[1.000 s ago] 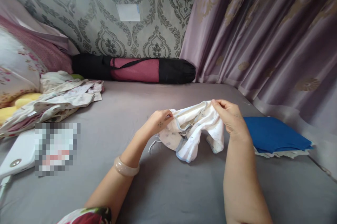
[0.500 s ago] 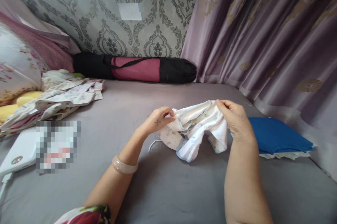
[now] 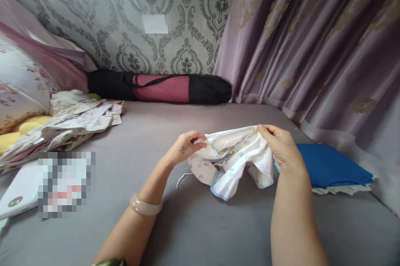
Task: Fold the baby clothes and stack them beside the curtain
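A small white baby shirt (image 3: 242, 162) with pale blue trim and tiny prints hangs in loose folds between my two hands, low over the bed sheet. My left hand (image 3: 189, 145) pinches its left edge between thumb and fingers; a bangle circles that wrist. At the upper right corner, my right hand (image 3: 278, 143) is closed on the cloth with the thumb on top. A thin white tie string (image 3: 183, 177) trails onto the sheet at the left. Parts of the shirt are hidden in its own folds.
Right of my right hand lies a folded blue cloth (image 3: 336, 166) over a white one. A black and pink bag (image 3: 161, 88) lies along the wall. Crumpled clothes (image 3: 84, 118) and a white power bank (image 3: 21, 189) are at the left. Curtains (image 3: 281, 41) hang at the right.
My right hand has shifted slightly right, drawing the shirt's top edge a bit wider. My left hand has moved slightly left, its thumb and fingertips a little further apart.
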Available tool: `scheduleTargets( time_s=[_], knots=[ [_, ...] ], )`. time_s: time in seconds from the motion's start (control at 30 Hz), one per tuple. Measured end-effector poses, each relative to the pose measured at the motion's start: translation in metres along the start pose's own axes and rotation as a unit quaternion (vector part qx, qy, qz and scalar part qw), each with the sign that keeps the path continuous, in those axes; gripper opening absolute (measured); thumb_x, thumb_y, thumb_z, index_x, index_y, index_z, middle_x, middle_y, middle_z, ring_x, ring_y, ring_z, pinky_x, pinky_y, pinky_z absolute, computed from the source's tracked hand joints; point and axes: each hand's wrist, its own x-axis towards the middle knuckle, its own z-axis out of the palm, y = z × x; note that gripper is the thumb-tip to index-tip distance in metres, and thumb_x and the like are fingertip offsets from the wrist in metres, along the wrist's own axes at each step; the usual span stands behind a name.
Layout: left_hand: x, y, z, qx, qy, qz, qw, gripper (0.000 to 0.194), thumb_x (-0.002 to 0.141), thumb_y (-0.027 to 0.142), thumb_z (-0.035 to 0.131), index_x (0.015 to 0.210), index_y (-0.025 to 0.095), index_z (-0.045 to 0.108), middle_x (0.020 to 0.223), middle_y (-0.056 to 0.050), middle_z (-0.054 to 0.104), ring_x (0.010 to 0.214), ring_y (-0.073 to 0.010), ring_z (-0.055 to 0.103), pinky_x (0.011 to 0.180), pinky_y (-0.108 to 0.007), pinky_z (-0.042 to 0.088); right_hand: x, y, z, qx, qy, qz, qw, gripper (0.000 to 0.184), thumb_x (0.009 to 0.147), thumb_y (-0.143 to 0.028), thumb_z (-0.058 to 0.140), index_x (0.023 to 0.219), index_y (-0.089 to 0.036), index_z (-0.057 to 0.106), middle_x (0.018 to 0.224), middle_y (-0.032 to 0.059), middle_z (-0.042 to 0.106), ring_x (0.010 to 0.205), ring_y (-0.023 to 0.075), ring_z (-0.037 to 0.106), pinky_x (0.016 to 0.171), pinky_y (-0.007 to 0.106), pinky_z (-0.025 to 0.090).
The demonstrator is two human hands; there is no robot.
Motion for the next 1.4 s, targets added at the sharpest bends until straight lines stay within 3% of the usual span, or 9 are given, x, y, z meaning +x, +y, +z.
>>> scheduleTargets(
  time_s=[0.37,0.5,0.63,0.77,0.93,1.07,1.2,1.33,1.4],
  knots=[
    [0.001,-0.003,0.003,0.010,-0.025,0.020,0.999,0.018,0.084,0.036,0.061,0.085,0.020,0.068,0.087,-0.004,0.060,0.079,-0.0148,0.056,0.074,-0.027,0.045,-0.006,-0.009,0.006,-0.030,-0.021,-0.035,0.999,0.041,0.068,-0.055,0.071,0.087,-0.018,0.074,0.080,0.0030,0.072,0.073,0.0187,0.063,0.067,0.028,0.048],
    [0.002,-0.001,-0.003,0.013,0.059,0.051,0.997,0.019,0.082,0.038,0.063,0.083,0.020,0.069,0.097,-0.007,0.058,0.094,-0.0179,0.056,0.081,-0.028,0.046,-0.006,-0.010,0.004,-0.049,-0.029,-0.079,0.995,0.040,0.069,-0.054,0.071,0.085,-0.018,0.074,0.083,0.0037,0.073,0.078,0.0190,0.063,0.072,0.029,0.048],
    [0.003,0.009,-0.023,0.003,0.161,-0.004,0.987,0.021,0.082,0.040,0.062,0.081,0.019,0.064,0.071,0.000,0.055,0.059,-0.0102,0.048,0.054,-0.022,0.040,-0.011,-0.014,0.007,-0.082,-0.086,-0.140,0.983,0.035,0.076,-0.050,0.069,0.095,-0.020,0.074,0.094,0.0049,0.072,0.086,0.0197,0.063,0.077,0.030,0.047],
    [0.005,0.028,-0.057,-0.036,0.198,-0.051,0.978,0.022,0.081,0.040,0.060,0.082,0.018,0.058,0.052,0.006,0.050,0.040,-0.0078,0.042,0.042,-0.021,0.034,-0.017,-0.027,0.023,-0.158,-0.105,-0.224,0.956,0.029,0.085,-0.046,0.060,0.094,-0.023,0.074,0.092,0.0048,0.069,0.087,0.0200,0.063,0.078,0.031,0.046],
    [0.002,0.060,-0.102,0.037,0.206,0.032,0.977,0.017,0.082,0.034,0.058,0.088,0.018,0.058,0.066,0.001,0.063,0.058,-0.0133,0.063,0.061,-0.025,0.051,-0.015,-0.065,0.043,-0.164,-0.050,-0.351,0.921,0.029,0.090,-0.044,0.053,0.092,-0.022,0.072,0.089,0.0049,0.065,0.084,0.0196,0.061,0.079,0.032,0.045],
    [-0.007,0.071,-0.128,0.181,0.277,0.122,0.936,0.023,0.084,0.034,0.053,0.097,0.019,0.066,0.097,-0.005,0.067,0.076,-0.0140,0.065,0.071,-0.026,0.051,-0.008,-0.096,0.048,-0.189,-0.034,-0.417,0.888,0.026,0.093,-0.041,0.052,0.095,-0.023,0.070,0.092,0.0050,0.064,0.087,0.0196,0.061,0.079,0.031,0.045],
    [-0.010,0.063,-0.145,0.236,0.192,0.057,0.951,0.020,0.076,0.036,0.061,0.074,0.019,0.071,0.070,-0.003,0.067,0.067,-0.0164,0.060,0.065,-0.026,0.046,-0.001,-0.107,0.056,-0.286,-0.107,-0.434,0.848,0.026,0.093,-0.037,0.052,0.084,-0.023,0.071,0.084,0.0048,0.064,0.080,0.0194,0.061,0.075,0.032,0.045],
    [-0.004,0.062,-0.149,0.217,0.319,0.036,0.922,0.024,0.078,0.040,0.060,0.078,0.020,0.074,0.073,-0.003,0.069,0.078,-0.0199,0.059,0.075,-0.031,0.043,0.001,-0.106,0.070,-0.274,0.035,-0.471,0.838,0.027,0.095,-0.037,0.049,0.095,-0.023,0.071,0.102,0.0078,0.064,0.097,0.0232,0.058,0.084,0.036,0.042],
    [0.000,0.066,-0.146,0.248,0.305,0.037,0.919,0.020,0.077,0.037,0.063,0.073,0.021,0.073,0.077,-0.004,0.070,0.087,-0.0225,0.057,0.084,-0.036,0.040,0.002,-0.104,0.075,-0.278,0.051,-0.478,0.832,0.027,0.095,-0.037,0.048,0.093,-0.024,0.072,0.105,0.0082,0.064,0.099,0.0247,0.055,0.086,0.039,0.041]
  ],
)
